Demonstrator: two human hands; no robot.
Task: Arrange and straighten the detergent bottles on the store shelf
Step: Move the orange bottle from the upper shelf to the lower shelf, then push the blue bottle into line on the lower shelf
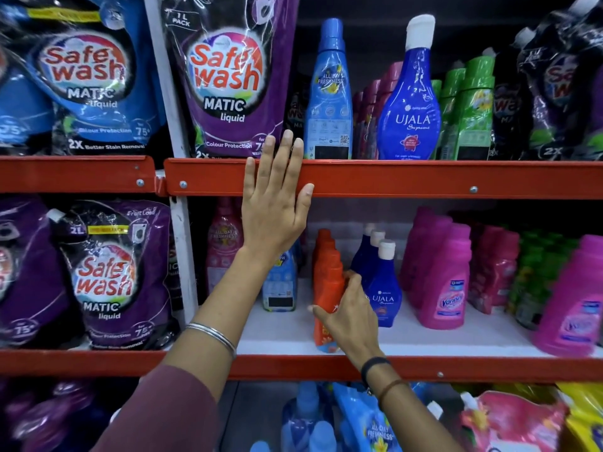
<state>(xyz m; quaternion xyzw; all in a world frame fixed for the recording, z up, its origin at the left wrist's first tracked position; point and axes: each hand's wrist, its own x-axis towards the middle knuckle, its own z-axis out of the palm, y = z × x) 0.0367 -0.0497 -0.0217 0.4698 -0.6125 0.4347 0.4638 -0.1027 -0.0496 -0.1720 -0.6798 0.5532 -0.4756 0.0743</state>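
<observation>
Your left hand (275,203) lies flat, fingers spread, against the red front edge of the upper shelf (391,179). Your right hand (350,316) grips the front orange detergent bottle (328,285), upright near the middle shelf's (456,340) front edge.

The shelf rail (391,177) under the left hand (274,203) looks like painted metal, smooth orange-red with a slight sheen and small bright screw heads, while the shelf board (424,337) below is matt white. The purple Safewash pouch (228,76) is crinkled, glossy plastic film, and the orange bottle (326,282) in the right hand (349,314) and the pink Vanish bottle (447,282) are smooth, shiny plastic. The bangle (212,337) appears to be polished metal, and the maroon sleeve (169,415) is matt cloth.
</observation>
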